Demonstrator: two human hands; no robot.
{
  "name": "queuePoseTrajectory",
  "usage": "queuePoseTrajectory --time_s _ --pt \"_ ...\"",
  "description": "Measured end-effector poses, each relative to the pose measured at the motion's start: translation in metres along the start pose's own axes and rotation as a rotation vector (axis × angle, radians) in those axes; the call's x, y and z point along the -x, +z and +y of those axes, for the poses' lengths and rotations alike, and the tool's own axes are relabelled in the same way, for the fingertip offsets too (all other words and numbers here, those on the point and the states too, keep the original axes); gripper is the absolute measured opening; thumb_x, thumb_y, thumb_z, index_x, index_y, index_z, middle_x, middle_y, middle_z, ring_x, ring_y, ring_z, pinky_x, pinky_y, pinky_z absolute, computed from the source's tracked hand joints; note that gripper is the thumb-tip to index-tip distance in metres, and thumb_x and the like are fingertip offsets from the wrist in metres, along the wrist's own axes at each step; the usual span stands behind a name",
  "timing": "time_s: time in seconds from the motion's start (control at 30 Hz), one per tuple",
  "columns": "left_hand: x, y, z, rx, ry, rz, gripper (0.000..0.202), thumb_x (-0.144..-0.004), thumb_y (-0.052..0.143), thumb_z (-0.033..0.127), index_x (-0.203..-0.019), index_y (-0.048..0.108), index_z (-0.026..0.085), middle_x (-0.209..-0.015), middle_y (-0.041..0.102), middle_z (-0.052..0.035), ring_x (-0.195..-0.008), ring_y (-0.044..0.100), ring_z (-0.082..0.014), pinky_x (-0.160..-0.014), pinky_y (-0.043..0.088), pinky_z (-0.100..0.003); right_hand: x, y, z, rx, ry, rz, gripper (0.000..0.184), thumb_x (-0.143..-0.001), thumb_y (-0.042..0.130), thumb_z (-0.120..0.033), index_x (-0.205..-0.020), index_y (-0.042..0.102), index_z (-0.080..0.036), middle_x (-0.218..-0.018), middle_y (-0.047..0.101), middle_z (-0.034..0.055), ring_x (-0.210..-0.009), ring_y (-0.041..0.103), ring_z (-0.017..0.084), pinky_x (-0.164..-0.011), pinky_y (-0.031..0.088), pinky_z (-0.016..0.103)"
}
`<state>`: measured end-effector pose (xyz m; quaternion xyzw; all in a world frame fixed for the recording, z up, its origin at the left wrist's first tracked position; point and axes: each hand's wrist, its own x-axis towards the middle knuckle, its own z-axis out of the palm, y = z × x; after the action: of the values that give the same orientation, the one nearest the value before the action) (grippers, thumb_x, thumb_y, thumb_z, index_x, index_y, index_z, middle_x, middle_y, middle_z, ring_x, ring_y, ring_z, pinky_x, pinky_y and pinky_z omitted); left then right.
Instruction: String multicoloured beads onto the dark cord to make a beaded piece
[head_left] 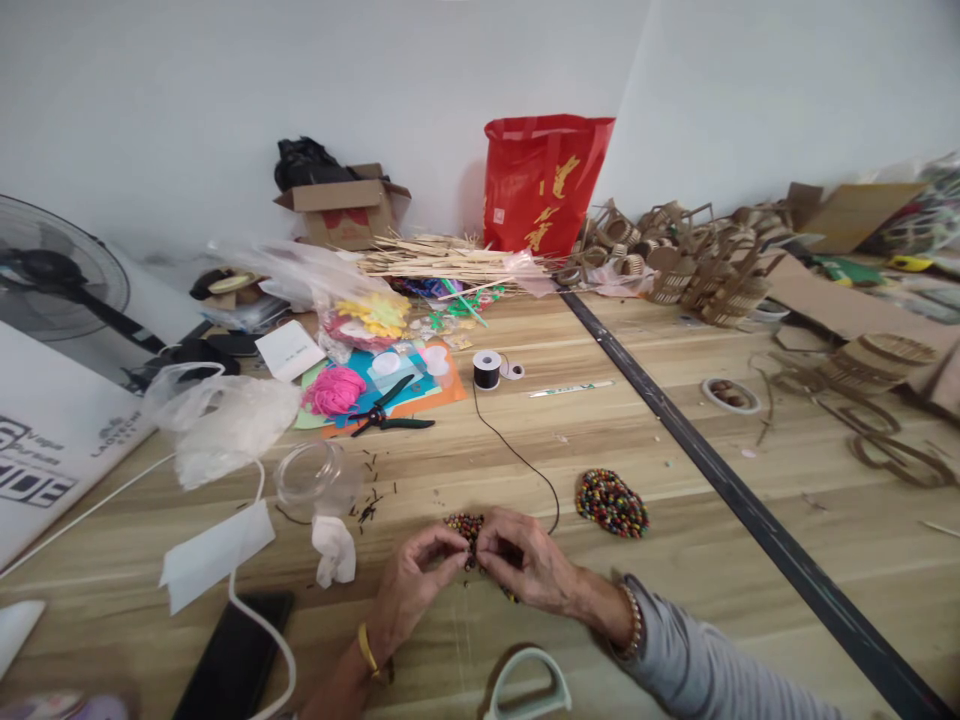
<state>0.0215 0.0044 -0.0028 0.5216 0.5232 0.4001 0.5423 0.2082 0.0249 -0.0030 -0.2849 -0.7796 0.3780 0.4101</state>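
Observation:
Both my hands meet low in the middle of the wooden table [675,560]. My left hand [411,585] pinches a small patch of coloured beadwork [465,527], and my right hand [525,562] is closed on the same piece from the other side. A thin black cord [517,455] runs from my hands up to a black cord spool [487,369]. A finished oval of coloured beads [611,503] lies just right of my right hand.
Pliers [386,412] lie on coloured craft sheets by pink yarn [334,390]. A clear jar [315,478], plastic bags, a phone [232,660] with white cable and a fan [52,275] are left. A red bag [544,180], sticks and cardboard pieces stand behind.

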Motion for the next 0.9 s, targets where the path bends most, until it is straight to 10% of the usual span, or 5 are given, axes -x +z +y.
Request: queuePoseTrajectory --time_s 0.9 --pt "0.0009 0.0012 0.0064 0.011 0.016 0.001 0.005 -0.065 0.070 0.020 -0.069 0.070 0.017 -0.071 0.069 -0.0028 -0.070 0.062 -0.0181 -0.071 0.049 -0.027 0.0002 0.0003 0.0000 -0.001 0.005 -0.005 0.012 -0.087 0.053 -0.019 -0.075 0.056 -0.016 -0.067 0.054 0.0018 -0.061 0.050 0.013 -0.054 0.038 0.023"
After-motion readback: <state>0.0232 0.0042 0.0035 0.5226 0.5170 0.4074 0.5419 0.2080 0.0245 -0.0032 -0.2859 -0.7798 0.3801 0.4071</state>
